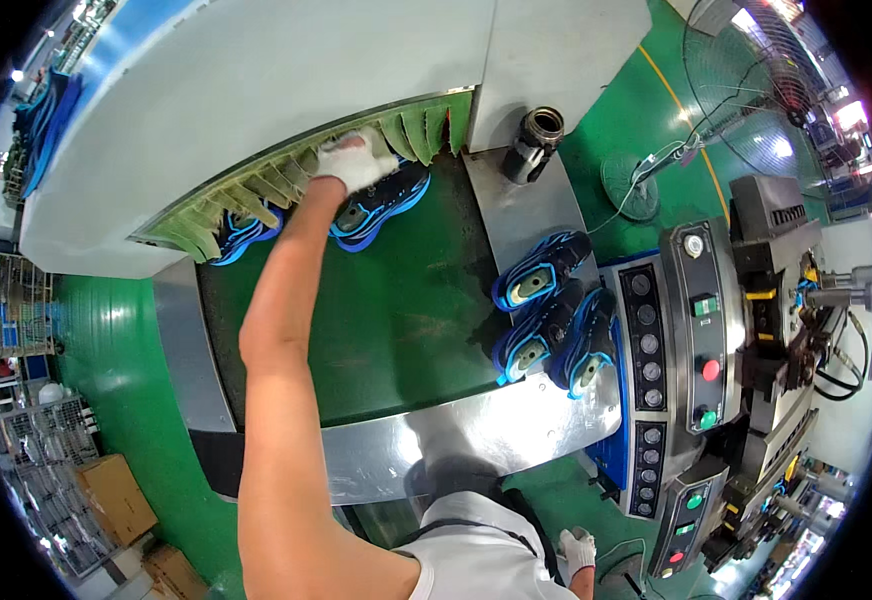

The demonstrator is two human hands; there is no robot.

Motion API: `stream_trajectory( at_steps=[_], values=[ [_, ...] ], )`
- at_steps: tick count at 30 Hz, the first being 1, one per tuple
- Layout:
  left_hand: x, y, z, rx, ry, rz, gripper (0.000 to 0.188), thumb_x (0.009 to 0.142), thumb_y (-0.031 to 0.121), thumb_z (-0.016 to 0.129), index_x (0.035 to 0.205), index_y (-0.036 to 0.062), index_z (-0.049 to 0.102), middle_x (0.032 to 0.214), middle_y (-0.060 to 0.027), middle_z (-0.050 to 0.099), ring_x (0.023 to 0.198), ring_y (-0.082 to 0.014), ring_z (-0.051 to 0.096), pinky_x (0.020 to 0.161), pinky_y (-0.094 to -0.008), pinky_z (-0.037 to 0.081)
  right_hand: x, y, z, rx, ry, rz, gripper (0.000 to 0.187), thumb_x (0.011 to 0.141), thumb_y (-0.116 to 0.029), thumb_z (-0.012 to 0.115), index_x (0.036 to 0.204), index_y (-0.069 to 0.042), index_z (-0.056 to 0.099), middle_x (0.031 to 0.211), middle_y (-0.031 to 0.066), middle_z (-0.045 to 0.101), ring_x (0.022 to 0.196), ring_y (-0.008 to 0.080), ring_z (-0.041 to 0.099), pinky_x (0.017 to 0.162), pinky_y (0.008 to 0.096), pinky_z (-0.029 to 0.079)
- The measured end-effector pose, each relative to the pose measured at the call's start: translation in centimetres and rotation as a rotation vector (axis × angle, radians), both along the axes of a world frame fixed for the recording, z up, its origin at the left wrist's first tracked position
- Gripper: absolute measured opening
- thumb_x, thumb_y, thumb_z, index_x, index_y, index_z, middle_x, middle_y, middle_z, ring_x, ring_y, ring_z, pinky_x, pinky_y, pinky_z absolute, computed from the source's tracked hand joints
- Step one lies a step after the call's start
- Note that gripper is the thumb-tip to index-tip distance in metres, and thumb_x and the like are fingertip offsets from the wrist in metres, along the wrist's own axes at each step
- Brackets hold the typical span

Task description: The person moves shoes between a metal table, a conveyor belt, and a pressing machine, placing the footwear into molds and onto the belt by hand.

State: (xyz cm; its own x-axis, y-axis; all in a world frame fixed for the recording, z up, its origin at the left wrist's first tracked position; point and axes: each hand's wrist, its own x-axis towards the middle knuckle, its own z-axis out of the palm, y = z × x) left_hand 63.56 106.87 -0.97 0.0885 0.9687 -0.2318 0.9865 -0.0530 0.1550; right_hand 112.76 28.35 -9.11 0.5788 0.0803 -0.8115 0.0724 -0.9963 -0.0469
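My left arm stretches over the green conveyor belt (396, 330) to the machine's opening. My left hand (354, 163), in a white glove, is closed on the upper far part of a black and blue sports shoe (381, 210); its fingertips are partly hidden. This shoe sits on the belt right at the hanging green strips (266, 185). Another black and blue shoe (246, 236) is partly under the strips to the left. My right hand (578, 549), also gloved, hangs low by my body with loose fingers and nothing visible in it.
Three similar shoes (544, 310) stand on the steel right edge. A dark flask (533, 145) is on the metal ledge behind them. To the right are a control panel (701, 330) with buttons and a standing fan (636, 185). Cardboard boxes (116, 497) lie at lower left.
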Motion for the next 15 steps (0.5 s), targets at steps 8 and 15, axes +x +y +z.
stream_trajectory(
  at_steps=[8,15],
  values=[
    [0.2,-12.2,-13.6,-0.003,0.024,-0.104,0.048,0.075,0.04,0.073,0.109,0.0086,0.062,0.105,-0.0174,0.069,0.096,-0.0367,0.069,0.084,-0.0536,0.05,2.5,9.2,-0.4,0.278,0.017,0.126,0.063,0.087,-0.019,0.075,0.141,0.004,0.053,0.122,0.0176,0.069,0.094,0.0231,0.072,0.07,0.0345,0.061],
    [2.2,-31.0,-8.5,-0.248,-0.159,0.011,0.057,0.073,0.049,0.073,0.11,0.0056,0.064,0.107,-0.0207,0.07,0.104,-0.039,0.069,0.094,-0.0518,0.051,0.6,14.8,-2.0,0.633,0.15,0.404,0.064,0.088,-0.015,0.076,0.141,0.008,0.048,0.13,0.0248,0.066,0.119,0.0308,0.067,0.095,0.0371,0.056]
  ],
)
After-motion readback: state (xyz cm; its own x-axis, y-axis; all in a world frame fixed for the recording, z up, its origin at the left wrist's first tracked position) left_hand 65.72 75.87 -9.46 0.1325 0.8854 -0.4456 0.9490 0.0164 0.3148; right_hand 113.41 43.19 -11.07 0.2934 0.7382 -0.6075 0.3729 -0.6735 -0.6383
